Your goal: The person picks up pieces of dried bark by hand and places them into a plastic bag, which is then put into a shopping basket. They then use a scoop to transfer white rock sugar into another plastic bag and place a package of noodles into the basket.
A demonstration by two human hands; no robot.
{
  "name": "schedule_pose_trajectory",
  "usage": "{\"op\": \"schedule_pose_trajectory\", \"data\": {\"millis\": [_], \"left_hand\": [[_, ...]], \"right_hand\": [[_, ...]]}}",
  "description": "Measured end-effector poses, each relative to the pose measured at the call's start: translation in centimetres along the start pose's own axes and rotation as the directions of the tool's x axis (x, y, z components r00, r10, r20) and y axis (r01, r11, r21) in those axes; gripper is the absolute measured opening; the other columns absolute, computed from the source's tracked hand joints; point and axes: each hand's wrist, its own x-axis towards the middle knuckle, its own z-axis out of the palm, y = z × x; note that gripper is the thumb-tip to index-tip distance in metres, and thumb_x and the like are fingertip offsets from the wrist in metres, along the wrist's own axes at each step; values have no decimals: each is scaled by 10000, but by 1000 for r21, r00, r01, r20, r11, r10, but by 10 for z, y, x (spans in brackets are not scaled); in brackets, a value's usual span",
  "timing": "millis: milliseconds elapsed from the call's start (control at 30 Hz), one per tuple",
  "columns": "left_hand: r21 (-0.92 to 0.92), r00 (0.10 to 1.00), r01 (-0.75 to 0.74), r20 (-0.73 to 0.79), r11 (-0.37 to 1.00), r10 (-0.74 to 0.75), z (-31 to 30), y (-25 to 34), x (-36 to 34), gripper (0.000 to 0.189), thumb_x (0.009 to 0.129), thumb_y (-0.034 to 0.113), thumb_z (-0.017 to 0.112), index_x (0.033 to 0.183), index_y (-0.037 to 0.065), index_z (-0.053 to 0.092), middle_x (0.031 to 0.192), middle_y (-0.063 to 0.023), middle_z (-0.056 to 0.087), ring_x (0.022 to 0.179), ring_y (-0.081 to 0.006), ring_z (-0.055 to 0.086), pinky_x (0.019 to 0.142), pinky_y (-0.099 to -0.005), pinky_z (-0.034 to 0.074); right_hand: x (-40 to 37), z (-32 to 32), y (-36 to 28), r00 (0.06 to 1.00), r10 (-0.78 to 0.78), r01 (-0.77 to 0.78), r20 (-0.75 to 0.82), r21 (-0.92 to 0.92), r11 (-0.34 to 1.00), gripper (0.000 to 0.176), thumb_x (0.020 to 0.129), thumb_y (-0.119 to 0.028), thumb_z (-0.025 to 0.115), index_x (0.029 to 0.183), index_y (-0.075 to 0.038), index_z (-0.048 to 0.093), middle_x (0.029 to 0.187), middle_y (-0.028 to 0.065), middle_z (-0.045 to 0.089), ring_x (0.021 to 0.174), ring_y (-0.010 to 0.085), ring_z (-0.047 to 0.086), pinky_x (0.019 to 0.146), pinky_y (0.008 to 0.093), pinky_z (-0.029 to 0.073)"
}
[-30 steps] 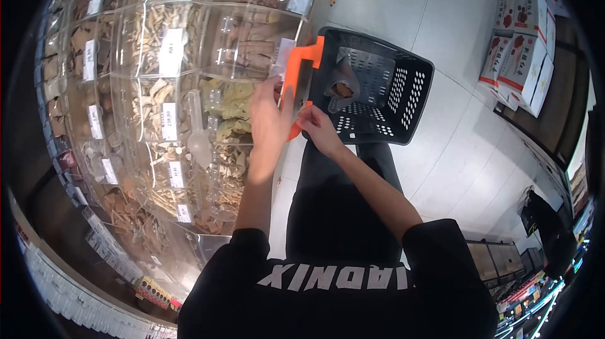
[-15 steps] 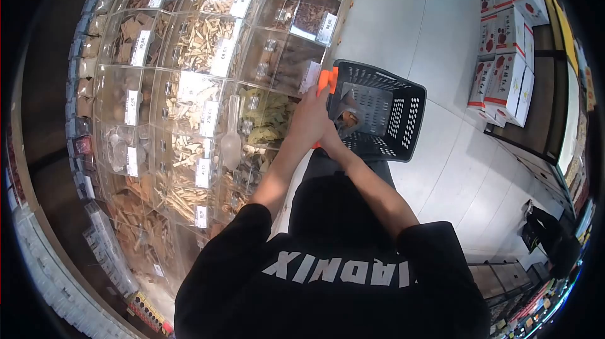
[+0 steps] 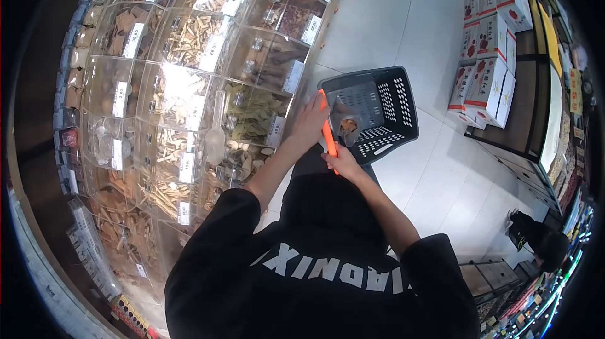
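A dark grey shopping basket [image 3: 408,103] hangs in front of my body, its orange handle [image 3: 328,132] on the side near the bins. My left hand [image 3: 311,118] is closed on the upper part of this handle. Lower on the same handle, the fingers of my right hand [image 3: 343,161] are wrapped round it. Inside the basket lies a clear plastic bag [image 3: 348,126] with something orange-brown in it; its kind is too small to tell.
Clear bins of dried goods with price tags fill the left, including dried green leaves [image 3: 252,114] and a clear scoop [image 3: 215,137]. White-and-red boxes [image 3: 488,87] are stacked on the right. A person in black [image 3: 535,235] is at the lower right. Pale floor tiles [image 3: 435,169] lie between.
My hands, overlapping near the handle's upper end before, are now apart, with the right one lower along it. More of the orange handle shows. The view has shifted slightly.
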Motion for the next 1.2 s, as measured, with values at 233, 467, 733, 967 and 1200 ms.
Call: {"op": "schedule_pose_trajectory", "data": {"millis": [233, 467, 733, 967, 1200], "left_hand": [[30, 996, -79, -48, 996, 80, 41, 48, -14, 445, 728, 83, 742, 1162, 48, 649, 1408, -215, 498, 1383, -366, 400, 1086, -456, 364], [91, 992, -122, 29, 988, 120, 68, 87, -1, 268, 739, 194, 759, 977, 82, 707, 1076, -115, 634, 1128, -309, 552, 969, -447, 425], [133, 995, -42, 100, 990, 29, 85, 130, 20, 218, 746, 285, 762, 868, 108, 726, 928, -107, 691, 1003, -290, 648, 920, -445, 466], [131, 963, 69, 251, 989, -101, 88, 166, 22, 238, 769, 304, 733, 865, 89, 762, 870, -142, 739, 863, -313, 719, 816, -432, 546], [-23, 939, 57, 342, 998, -46, 96, 178, 24, 233, 782, 218, 689, 938, 57, 754, 920, -165, 738, 918, -338, 717, 853, -459, 555]], "right_hand": [[-41, -52, 23, 995, -25, -11, -93, -364, 931, 372, 889, -291, 685, 1072, 24, 612, 879, 216, 677, 899, 363, 682, 822, 443, 520], [-66, -103, 35, 979, -145, 47, -141, -537, 843, 318, 882, -279, 660, 1018, 7, 628, 956, 246, 680, 979, 417, 655, 880, 480, 504], [-58, -155, 63, 905, -412, 185, -110, -770, 611, 222, 833, -241, 689, 868, -25, 648, 797, 190, 683, 803, 383, 690, 753, 490, 547], [-52, -187, 59, 929, -370, 147, -13, -904, 402, 252, 821, -321, 673, 847, -76, 730, 774, 151, 716, 735, 328, 715, 698, 449, 575], [-58, -200, 57, 943, -328, 84, -50, -920, 384, 242, 796, -305, 685, 823, -67, 726, 813, 184, 717, 798, 364, 710, 750, 464, 573]]}}
